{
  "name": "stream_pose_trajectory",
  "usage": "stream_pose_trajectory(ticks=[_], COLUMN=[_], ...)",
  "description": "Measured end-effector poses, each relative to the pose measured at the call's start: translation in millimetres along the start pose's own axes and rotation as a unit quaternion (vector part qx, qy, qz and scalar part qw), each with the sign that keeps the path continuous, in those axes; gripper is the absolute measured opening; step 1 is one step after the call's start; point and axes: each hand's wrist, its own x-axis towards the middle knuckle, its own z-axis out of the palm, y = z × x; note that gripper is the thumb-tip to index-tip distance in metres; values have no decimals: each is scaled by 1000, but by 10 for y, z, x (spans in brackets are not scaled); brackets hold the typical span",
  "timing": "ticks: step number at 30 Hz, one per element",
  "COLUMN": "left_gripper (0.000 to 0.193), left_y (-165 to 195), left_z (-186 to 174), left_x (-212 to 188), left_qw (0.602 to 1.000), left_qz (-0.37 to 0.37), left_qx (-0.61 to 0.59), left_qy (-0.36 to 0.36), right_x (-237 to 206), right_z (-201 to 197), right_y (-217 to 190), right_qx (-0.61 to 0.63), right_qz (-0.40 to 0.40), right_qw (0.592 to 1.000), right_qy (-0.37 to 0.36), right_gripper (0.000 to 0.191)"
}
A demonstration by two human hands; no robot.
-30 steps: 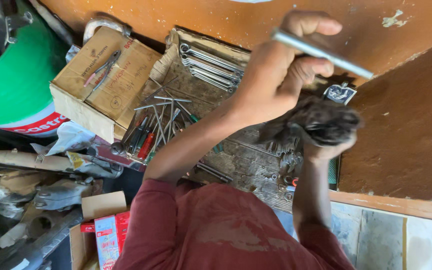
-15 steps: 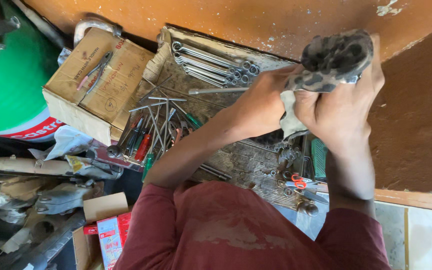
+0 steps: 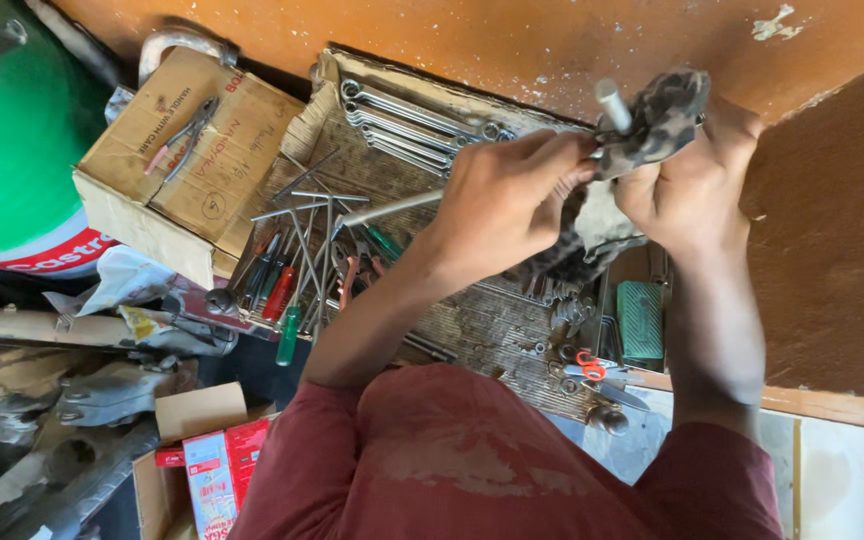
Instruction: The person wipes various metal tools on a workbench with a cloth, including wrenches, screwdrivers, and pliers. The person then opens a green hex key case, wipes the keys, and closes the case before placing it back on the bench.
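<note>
A worn cardboard sheet [image 3: 472, 320] is spread over the floor; on it are laid a row of spanners [image 3: 407, 120], screwdrivers [image 3: 277, 290], long metal keys [image 3: 307, 215], red-handled scissors [image 3: 587, 365] and a green block [image 3: 640, 318]

Wrenches [image 3: 422, 125] in tray [image 3: 472, 320] — box [image 3: 187, 160] leftward

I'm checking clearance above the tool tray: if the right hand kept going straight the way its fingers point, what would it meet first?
The right hand, gripping a dirty mottled rag around a metal rod, points toward the orange wall. Nothing else shows in that line, so probably the wall first, though depth is unclear.
</note>
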Motion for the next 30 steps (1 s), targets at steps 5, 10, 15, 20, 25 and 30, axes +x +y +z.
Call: stream_pose_trajectory(ticks=[5,10,15,20,25,30], left_gripper=[19,19,18,15,14,19], left_y=[66,71,-93,-129,-390,-854], left_z=[-172,-252,-433,-269,-318,-616], left_x=[85,236,250,261,372,-59], left_qw=[996,970,893,888,885,878], left_qz=[-20,-79,-178,-108,-86,-236], left_qx=[-77,-197,-368,-423,-420,-366], left_qy=[32,116,191,145,185,198], right_x=[-61,-202,-299,-177,-184,-659], right_z=[33,9,269,695,1193,1864], right_y=[98,147,36,-191,-473,-786], right_qx=[60,117,212,338,396,549], right_qz=[34,70,205,216,133,297], right_qw=[998,989,936,910,908,780], right_qy=[1,49,191,108,-37,-51], right_gripper=[47,47,40,30,20,16])
